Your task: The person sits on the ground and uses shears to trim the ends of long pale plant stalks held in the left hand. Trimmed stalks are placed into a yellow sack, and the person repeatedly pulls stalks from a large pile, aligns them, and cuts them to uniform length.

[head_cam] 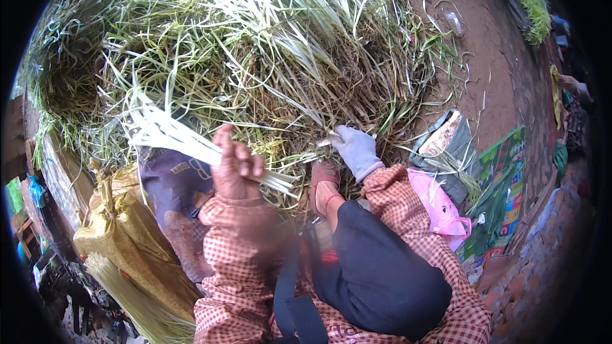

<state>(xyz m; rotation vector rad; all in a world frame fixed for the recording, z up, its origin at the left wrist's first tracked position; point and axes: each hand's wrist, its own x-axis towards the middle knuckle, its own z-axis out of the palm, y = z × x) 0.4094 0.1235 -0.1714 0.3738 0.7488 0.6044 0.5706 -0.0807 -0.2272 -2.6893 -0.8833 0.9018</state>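
Note:
My left hand (236,162), bare, is closed around a bunch of pale stalks (177,138); their leafy ends spread up to the left and their even ends stick out on the right. A light grey glove covers my right hand (356,148), which rests at the near edge of a big heap of long green plants (287,52). Its fingers are at a thin stalk (306,112) reaching up into the heap; a small pale piece, too unclear to name, shows beside the fingertips. My foot in a reddish shoe (325,177) is just below the gloved hand.
On the left stand a tied yellow woven sack (129,234), a bundle of pale stalks (138,296) and a purple cloth bag (177,181). On the right lie a dark green cloth bundle (466,157), a pink plastic bag (437,205) and a colourful mat (502,191) on bare soil (483,67).

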